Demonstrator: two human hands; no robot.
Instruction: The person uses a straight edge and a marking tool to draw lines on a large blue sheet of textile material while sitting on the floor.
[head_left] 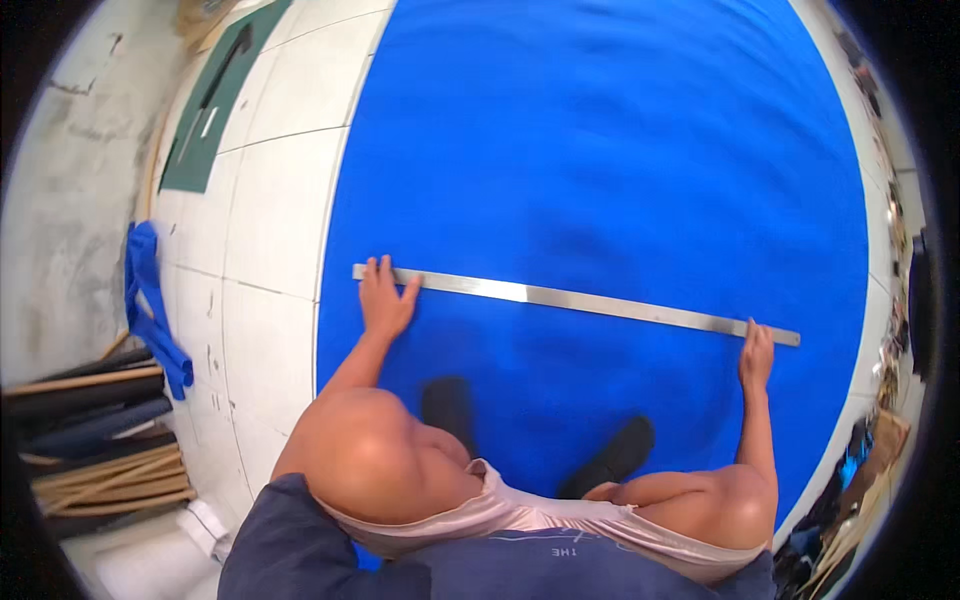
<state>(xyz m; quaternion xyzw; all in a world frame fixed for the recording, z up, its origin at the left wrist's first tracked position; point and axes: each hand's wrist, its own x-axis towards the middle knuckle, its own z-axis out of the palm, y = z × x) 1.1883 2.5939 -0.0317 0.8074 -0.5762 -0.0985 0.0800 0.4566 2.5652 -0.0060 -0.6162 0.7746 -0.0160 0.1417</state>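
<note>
A long metal ruler (580, 302) lies across a wide sheet of blue fabric (600, 180), its right end slightly nearer to me. With fingers spread, my left hand (387, 302) rests on the ruler near its left end, the fingertips on the metal. My right hand (757, 358) is closed at the ruler's near edge, close to the right end, with a fingertip on the metal. Whether anything small sits inside those curled fingers is hidden. Both of my feet, in dark socks or shoes (612, 458), are on the fabric between my arms.
White floor tiles (280, 200) border the fabric on the left. Beyond them are a green sheet (222, 110) with dark tools, a blue fabric scrap (152, 300) and stacked rolls and sticks (110, 480). Assorted clutter (850, 480) lines the right side.
</note>
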